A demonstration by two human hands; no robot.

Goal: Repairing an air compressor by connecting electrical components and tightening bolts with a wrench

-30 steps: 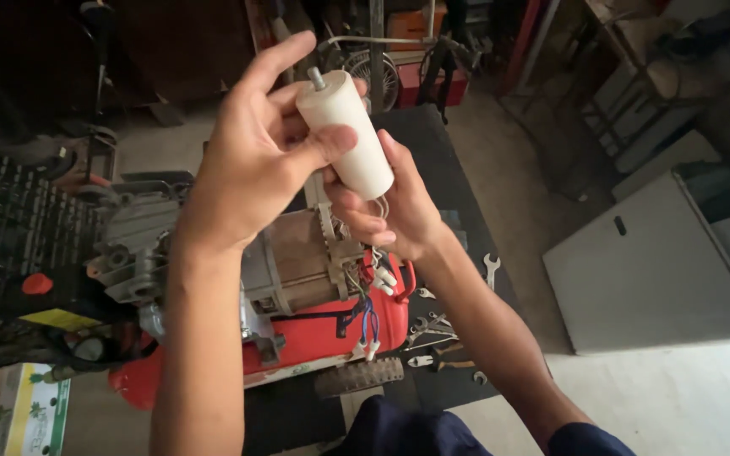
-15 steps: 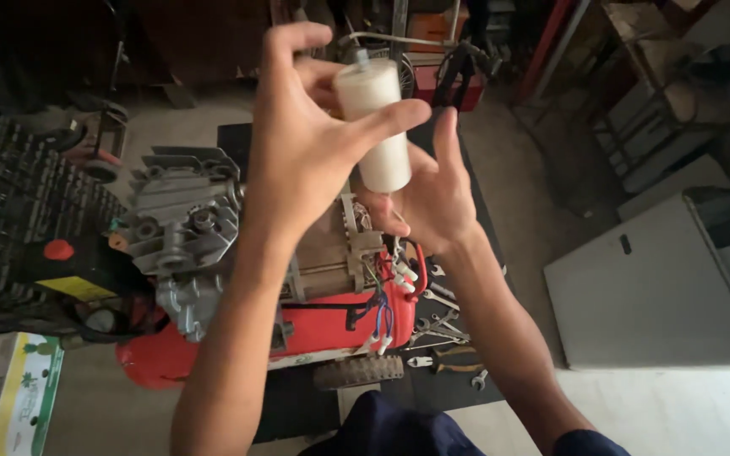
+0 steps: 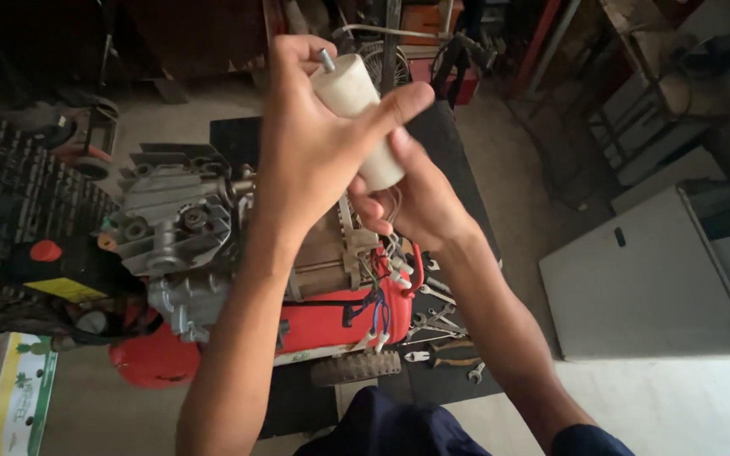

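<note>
My left hand (image 3: 314, 152) grips a white cylindrical capacitor (image 3: 350, 93) with a metal stud at its top end, thumb across its body. My right hand (image 3: 416, 198) holds the capacitor's lower end from below, where thin wires come out. Both hands are raised above a red air compressor (image 3: 331, 325) with a grey finned motor and pump (image 3: 175, 228). Loose blue and red wires with terminals (image 3: 379, 325) hang at the compressor's side.
The compressor sits on a black mat (image 3: 458, 169) on a concrete floor. Wrenches and pliers (image 3: 445, 342) lie on the mat by my right forearm. A white appliance (image 3: 652, 279) lies at right, dark crates (image 3: 10, 203) at left, clutter and a fan at the back.
Both hands with the capacitor stayed raised while the view shifted; my left thumb now lies across the cylinder and the compressor appears further right and lower.
</note>
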